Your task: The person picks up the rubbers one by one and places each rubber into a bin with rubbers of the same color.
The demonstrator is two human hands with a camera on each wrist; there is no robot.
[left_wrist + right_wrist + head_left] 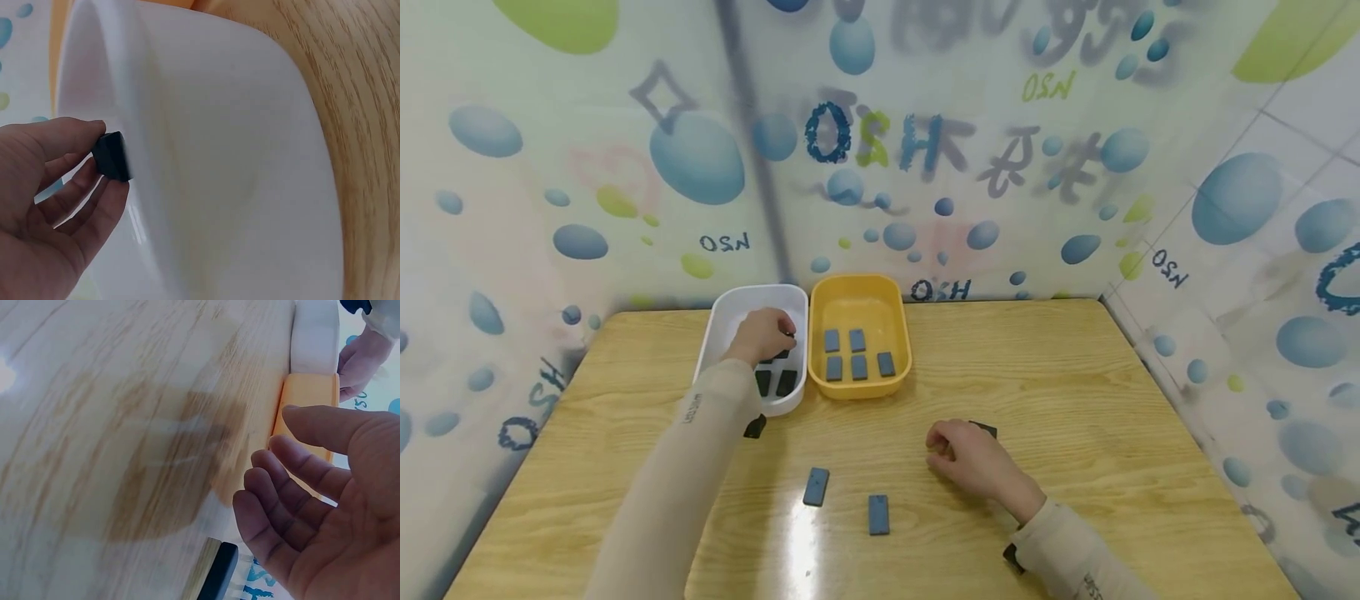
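Note:
My left hand (762, 335) is over the white bin (705, 354), its thumb and fingertips pinching a small dark block (112, 156) close to the bin wall in the left wrist view. Below that hand, black tiles (786, 382) lie on the bin's floor, some partly hidden by the hand. On the right side of the table my right hand (973, 460) hovers low, fingers loosely bent and nothing between them. Just beyond it lies a black tile (983, 429), partly covered by the hand in the head view; the right wrist view shows this tile (219, 573) beside the fingers.
A yellow bin (859, 390) stands right beside the white one and holds several blue-grey tiles (858, 367). Two more blue-grey tiles, one on the left (816, 487) and one on the right (878, 515), lie on the wooden table (1060, 375). A patterned curtain (880, 217) backs the table.

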